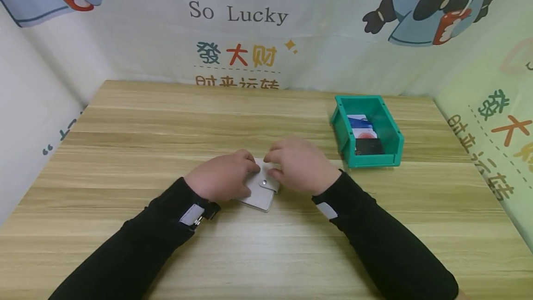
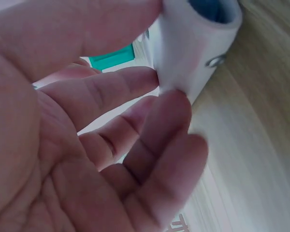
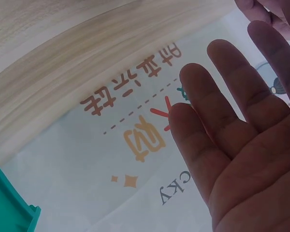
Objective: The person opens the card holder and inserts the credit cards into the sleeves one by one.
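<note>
A white card wallet (image 1: 257, 196) with a snap strap lies at the middle of the table, slightly turned. My left hand (image 1: 222, 178) grips its left side. In the left wrist view the thumb and fingertips pinch the wallet (image 2: 181, 53), whose metal snap and bluish inside show at one end. My right hand (image 1: 301, 165) is at the wallet's upper right, its fingertips close to the edge and strap; whether they touch is unclear. In the right wrist view the fingers of the right hand (image 3: 251, 159) are fairly straight, and no held thing shows.
A green plastic bin (image 1: 374, 161) stands at the back right of the wooden table (image 1: 125, 152). Several cards (image 1: 361, 125) lie inside it, with a black card (image 1: 369, 146) at the front. A printed cloth (image 1: 158, 27) hangs behind the table and along its sides.
</note>
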### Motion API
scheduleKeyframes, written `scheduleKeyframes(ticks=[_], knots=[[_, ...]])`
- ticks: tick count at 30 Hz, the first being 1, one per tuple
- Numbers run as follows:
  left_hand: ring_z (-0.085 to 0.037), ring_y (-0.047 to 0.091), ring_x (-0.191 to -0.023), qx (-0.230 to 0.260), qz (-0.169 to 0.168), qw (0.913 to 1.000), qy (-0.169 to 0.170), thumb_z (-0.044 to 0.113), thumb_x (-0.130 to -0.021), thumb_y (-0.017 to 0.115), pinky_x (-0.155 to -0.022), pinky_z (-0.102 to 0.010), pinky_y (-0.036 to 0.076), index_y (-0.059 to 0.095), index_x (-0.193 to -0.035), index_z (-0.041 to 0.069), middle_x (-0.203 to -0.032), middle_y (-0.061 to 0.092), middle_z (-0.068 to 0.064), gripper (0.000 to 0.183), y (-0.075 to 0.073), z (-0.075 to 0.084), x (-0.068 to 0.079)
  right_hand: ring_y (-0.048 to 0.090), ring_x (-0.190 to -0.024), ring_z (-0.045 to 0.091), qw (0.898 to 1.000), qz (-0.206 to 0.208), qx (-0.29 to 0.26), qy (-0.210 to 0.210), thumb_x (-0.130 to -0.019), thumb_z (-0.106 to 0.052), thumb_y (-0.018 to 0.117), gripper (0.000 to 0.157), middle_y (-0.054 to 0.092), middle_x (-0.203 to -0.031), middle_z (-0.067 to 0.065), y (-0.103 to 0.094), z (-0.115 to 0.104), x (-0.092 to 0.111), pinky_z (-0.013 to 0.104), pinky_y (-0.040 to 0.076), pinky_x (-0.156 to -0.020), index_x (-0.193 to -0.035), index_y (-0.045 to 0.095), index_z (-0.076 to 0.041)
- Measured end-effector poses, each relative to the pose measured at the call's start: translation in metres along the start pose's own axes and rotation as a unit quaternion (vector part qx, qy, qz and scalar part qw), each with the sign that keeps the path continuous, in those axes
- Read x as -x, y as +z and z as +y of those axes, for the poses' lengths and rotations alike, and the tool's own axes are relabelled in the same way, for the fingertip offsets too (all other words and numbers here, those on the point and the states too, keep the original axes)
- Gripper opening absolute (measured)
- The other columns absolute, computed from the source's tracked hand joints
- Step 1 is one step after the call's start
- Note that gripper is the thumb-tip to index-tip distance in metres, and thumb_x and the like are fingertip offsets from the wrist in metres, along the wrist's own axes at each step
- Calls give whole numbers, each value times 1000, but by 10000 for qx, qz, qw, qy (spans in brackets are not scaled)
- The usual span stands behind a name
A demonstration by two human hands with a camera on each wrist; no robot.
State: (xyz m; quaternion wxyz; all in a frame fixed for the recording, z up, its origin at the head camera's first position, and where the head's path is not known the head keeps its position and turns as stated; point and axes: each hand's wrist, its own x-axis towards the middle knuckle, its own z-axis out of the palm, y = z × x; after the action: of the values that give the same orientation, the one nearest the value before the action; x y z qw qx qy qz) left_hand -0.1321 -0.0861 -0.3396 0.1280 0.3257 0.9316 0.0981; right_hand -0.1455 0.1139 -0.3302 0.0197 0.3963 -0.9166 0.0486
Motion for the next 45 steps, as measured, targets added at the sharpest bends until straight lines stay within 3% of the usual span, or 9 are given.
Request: scheduleKeyframes(ticks=[11, 17, 30, 45], knots=[[-12, 51, -77, -360, 241, 9987, -253, 28, -73, 73, -68, -29, 48, 63, -118, 11, -106, 53, -1, 49, 5, 5, -4, 54, -91, 12, 9993, -177, -54, -332, -84, -25, 68, 24, 64, -99, -4, 10, -1, -2, 32, 47, -84, -106, 71, -18], [-19, 52, -92, -161, 494, 9979, -384, 31, -71, 76, -79, -35, 49, 65, -112, 11, -119, 52, -6, 47, 10, 3, -6, 55, -89, 11, 9990, -228, -52, -390, -85, -26, 68, 20, 65, -96, -4, 12, -4, -3, 31, 47, -83, -103, 71, -18], [-20, 52, -97, -154, 380, 9975, -581, 46, -75, 74, -82, -39, 47, 57, -120, 10, -118, 55, -5, 60, 8, 3, -4, 53, -82, 9, 9971, -134, -104, -744, -85, -21, 68, 13, 64, -89, -4, 20, -4, -3, 28, 48, -77, -97, 73, -19], [-21, 52, -93, -286, 414, 9967, -641, 51, -75, 73, -78, -41, 48, 57, -122, 12, -116, 55, -5, 63, 11, 4, -6, 51, -80, 8, 9983, -335, -313, -367, -85, -19, 68, 12, 61, -90, -5, 19, -5, -3, 28, 47, -76, -97, 71, -19]])
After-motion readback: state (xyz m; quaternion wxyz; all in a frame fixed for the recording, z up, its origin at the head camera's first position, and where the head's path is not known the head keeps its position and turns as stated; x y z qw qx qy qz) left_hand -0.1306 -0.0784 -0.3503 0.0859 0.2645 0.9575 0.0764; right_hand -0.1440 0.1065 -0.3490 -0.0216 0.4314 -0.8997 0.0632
